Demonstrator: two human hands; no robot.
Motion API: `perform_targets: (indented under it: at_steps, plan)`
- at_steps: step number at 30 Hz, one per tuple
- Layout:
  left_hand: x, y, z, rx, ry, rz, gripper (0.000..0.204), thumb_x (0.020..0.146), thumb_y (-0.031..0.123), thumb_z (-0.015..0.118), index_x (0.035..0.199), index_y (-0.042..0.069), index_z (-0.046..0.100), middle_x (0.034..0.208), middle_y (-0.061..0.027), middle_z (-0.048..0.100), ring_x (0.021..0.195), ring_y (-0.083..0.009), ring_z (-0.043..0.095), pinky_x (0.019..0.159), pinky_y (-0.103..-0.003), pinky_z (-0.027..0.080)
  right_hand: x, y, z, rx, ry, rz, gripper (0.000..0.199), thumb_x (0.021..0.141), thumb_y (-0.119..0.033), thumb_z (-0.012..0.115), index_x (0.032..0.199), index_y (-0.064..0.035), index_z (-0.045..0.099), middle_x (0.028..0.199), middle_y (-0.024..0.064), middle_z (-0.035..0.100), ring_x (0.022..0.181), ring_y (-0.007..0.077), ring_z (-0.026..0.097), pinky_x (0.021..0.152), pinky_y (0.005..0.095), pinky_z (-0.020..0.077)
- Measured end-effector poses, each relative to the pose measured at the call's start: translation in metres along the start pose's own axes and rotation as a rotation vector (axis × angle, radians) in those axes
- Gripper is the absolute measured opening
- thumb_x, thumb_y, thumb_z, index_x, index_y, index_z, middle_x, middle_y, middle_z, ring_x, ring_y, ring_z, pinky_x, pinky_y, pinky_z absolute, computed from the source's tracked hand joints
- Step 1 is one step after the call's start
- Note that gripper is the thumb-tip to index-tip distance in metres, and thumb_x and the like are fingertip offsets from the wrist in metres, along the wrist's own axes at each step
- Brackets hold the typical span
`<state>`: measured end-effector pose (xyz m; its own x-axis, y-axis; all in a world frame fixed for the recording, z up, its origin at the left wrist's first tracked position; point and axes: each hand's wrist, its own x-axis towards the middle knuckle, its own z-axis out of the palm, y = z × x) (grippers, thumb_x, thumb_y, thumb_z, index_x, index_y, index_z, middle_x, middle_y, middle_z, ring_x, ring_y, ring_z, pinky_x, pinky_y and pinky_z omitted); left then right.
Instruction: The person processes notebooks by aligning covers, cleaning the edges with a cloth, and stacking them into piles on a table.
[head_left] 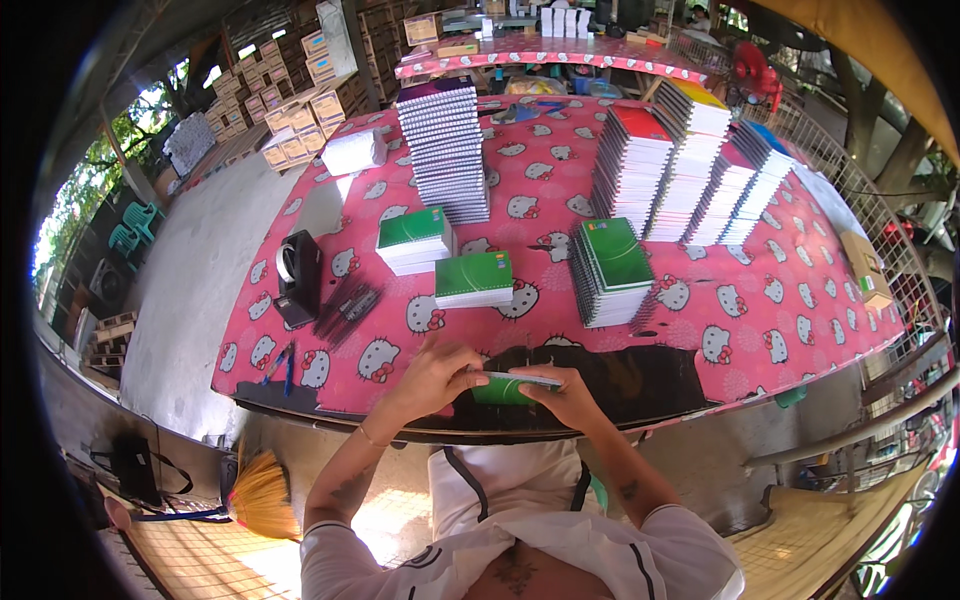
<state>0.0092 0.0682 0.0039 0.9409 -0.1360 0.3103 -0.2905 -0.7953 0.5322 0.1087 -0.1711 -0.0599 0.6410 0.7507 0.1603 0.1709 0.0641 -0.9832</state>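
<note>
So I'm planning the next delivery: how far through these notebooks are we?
Looks early. Done, perhaps: three low green-covered stacks mid-table. In hand: both hands, left and right, grip one green notebook at the table's near edge. Left, apparently: the tall spiral-bound stack and leaning piles behind.

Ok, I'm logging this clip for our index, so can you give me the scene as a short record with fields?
Setting: table with pink cartoon-cat cloth
Left hand: on the near edge of a green notebook
Right hand: holds the same notebook from the right
Near stacks: three low piles of green notebooks
Far stacks: tall spiral-bound pile, leaning rows of notebooks
Left of table: black tape dispenser, dark strips, blue pens
Floor: broom
</note>
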Motion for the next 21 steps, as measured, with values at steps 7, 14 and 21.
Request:
perform_targets:
  at_steps: [7,14,21]
  plan:
    - [0.001,0.016,0.004,0.418,0.027,-0.054,0.044,0.087,0.041,0.069,0.114,0.007,0.061,0.114,-0.012,0.064,0.111,-0.0308,0.06,0.107,-0.063,0.028,-0.002,-0.001,0.008,0.087,0.077,0.014,0.029,0.095,-0.01,0.067,0.123,-0.0035,0.068,0.103,0.0001,0.07,0.082,0.0044,0.056,0.073,0.0223,0.0477]
    - [-0.041,0.024,0.073,0.693,0.21,-0.14,0.089,0.09,0.064,0.051,0.148,-0.002,0.037,0.156,-0.0207,0.035,0.147,-0.0359,0.029,0.11,-0.073,0.01,-0.001,-0.015,0.026,0.201,0.181,0.074,0.031,0.094,-0.011,0.068,0.124,-0.0051,0.068,0.101,-0.0001,0.069,0.078,0.0038,0.054,0.068,0.0217,0.0465]
    - [-0.032,0.037,0.066,0.691,0.16,-0.089,0.091,0.091,0.065,0.048,0.149,-0.004,0.034,0.154,-0.0254,0.035,0.146,-0.0422,0.028,0.11,-0.074,0.007,-0.007,-0.021,0.011,0.147,0.198,0.078,0.031,0.093,-0.01,0.068,0.123,-0.0041,0.068,0.096,-0.0005,0.069,0.076,0.0037,0.054,0.065,0.0219,0.0462]
